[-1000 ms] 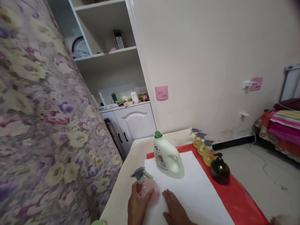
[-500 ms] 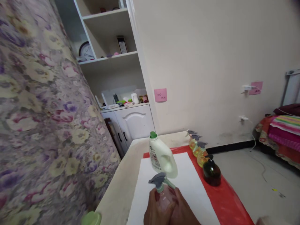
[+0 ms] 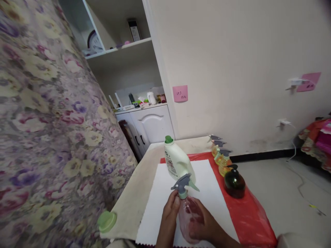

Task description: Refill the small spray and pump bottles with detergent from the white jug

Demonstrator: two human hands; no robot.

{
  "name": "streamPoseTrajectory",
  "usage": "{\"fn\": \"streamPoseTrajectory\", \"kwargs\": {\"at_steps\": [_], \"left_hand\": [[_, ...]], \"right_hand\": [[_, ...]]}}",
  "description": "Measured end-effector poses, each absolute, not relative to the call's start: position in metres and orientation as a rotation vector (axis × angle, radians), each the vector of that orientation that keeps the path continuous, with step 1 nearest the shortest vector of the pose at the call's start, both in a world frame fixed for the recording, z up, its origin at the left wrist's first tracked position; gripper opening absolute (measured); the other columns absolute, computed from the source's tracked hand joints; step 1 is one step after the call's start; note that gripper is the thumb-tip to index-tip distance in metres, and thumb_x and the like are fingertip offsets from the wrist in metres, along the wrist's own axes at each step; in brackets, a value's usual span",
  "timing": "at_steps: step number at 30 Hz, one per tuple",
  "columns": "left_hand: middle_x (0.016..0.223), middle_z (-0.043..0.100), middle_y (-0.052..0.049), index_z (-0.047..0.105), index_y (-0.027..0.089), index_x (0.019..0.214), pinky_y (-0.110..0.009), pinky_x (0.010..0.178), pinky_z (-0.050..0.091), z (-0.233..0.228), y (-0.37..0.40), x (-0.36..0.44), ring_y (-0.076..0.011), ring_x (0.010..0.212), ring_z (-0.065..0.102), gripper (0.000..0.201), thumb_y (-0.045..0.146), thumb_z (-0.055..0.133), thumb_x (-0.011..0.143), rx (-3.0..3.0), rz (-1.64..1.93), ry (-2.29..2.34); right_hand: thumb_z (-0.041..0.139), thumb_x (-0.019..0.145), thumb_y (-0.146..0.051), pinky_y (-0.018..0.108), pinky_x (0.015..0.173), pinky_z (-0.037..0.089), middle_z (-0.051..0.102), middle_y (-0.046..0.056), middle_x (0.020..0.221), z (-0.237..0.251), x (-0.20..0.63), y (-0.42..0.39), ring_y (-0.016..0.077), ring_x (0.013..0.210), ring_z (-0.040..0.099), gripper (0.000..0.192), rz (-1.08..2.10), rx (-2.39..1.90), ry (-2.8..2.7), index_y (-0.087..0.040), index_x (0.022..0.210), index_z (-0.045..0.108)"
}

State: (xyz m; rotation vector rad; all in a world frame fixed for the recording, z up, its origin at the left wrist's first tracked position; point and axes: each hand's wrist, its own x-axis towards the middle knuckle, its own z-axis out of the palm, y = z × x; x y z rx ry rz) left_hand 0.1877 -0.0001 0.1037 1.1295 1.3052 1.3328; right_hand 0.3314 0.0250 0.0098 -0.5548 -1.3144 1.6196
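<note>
Two hands, both mine, on one item: a pink see-through spray bottle (image 3: 190, 217) with a grey trigger head and pale green collar, held just above the white sheet (image 3: 157, 203). My left hand (image 3: 169, 215) is wrapped round the bottle's neck, fingers curled just below the collar. My right hand (image 3: 207, 225) cups the round body from the side, fingers closed on it. The bottle stands roughly upright, its nozzle pointing right.

One white detergent jug (image 3: 177, 162) with a green cap, standing at the far end of the white sheet, just beyond the trigger head, not touching it.

Three yellow spray bottles (image 3: 221, 162) with grey triggers, in a row along the right edge on the red cloth (image 3: 250, 217), close together.

One dark round pump bottle (image 3: 234, 184), on the red cloth, nearest me in that row.

One green lid (image 3: 107, 221), lying at the near left corner of the beige table (image 3: 134, 193), well apart from my hands.

One flowered curtain (image 3: 46, 131), filling the left side.

One white cabinet (image 3: 151, 125) with small clutter on top, shelves above it holding a clock (image 3: 94, 43).

Two pink notes on the wall, one (image 3: 180, 93) near the cabinet, one (image 3: 309, 82) by a socket.
</note>
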Motion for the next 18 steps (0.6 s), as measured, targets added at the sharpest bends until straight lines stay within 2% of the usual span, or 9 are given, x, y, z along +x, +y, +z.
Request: {"fn": "streamPoseTrajectory", "kwargs": {"at_steps": [4,6,11,15,18], "left_hand": [[0.116,0.068,-0.012,0.068,0.018,0.110,-0.040,0.091,0.046,0.112,-0.006,0.188,-0.0294,0.104,0.062,0.046,0.052,0.058,0.081,1.136,1.260,1.126],[0.114,0.067,-0.013,0.070,0.016,0.104,-0.037,0.082,0.048,0.115,-0.010,0.186,-0.0282,0.096,0.064,0.044,0.052,0.060,0.080,1.154,1.225,1.056],[0.102,0.070,-0.013,0.071,0.014,0.099,-0.035,0.084,0.047,0.112,-0.013,0.184,-0.0265,0.093,0.065,0.039,0.045,0.068,0.076,1.120,1.246,0.919],[0.090,0.072,-0.009,0.069,0.016,0.098,-0.032,0.079,0.048,0.104,-0.011,0.191,-0.0237,0.086,0.065,0.037,0.043,0.072,0.072,1.075,1.362,0.981],[0.088,0.072,-0.006,0.067,0.018,0.093,-0.029,0.077,0.048,0.103,-0.010,0.197,-0.0208,0.083,0.065,0.034,0.038,0.077,0.068,1.077,1.424,1.114]], "right_hand": [[0.087,0.049,-0.039,0.046,0.087,0.048,0.059,0.011,0.123,0.019,0.333,0.017,0.0339,0.112,0.056,0.088,1.746,-0.454,-1.379,-0.027,0.128,0.049],[0.086,0.050,-0.042,0.045,0.083,0.050,0.061,0.010,0.119,0.023,0.333,0.014,0.0336,0.108,0.058,0.087,1.829,-0.415,-1.418,-0.027,0.128,0.050],[0.089,0.043,-0.039,0.047,0.089,0.047,0.052,0.011,0.133,0.020,0.331,0.011,0.0332,0.110,0.057,0.104,1.830,-0.302,-1.416,-0.029,0.135,0.043],[0.087,0.049,-0.029,0.044,0.091,0.047,0.042,0.011,0.144,0.016,0.331,0.010,0.0338,0.124,0.048,0.097,1.696,-0.433,-1.459,-0.031,0.135,0.042],[0.084,0.052,-0.021,0.044,0.094,0.045,0.047,0.011,0.141,0.020,0.332,0.009,0.0322,0.125,0.048,0.089,1.587,-0.522,-1.489,-0.029,0.132,0.045]]}}
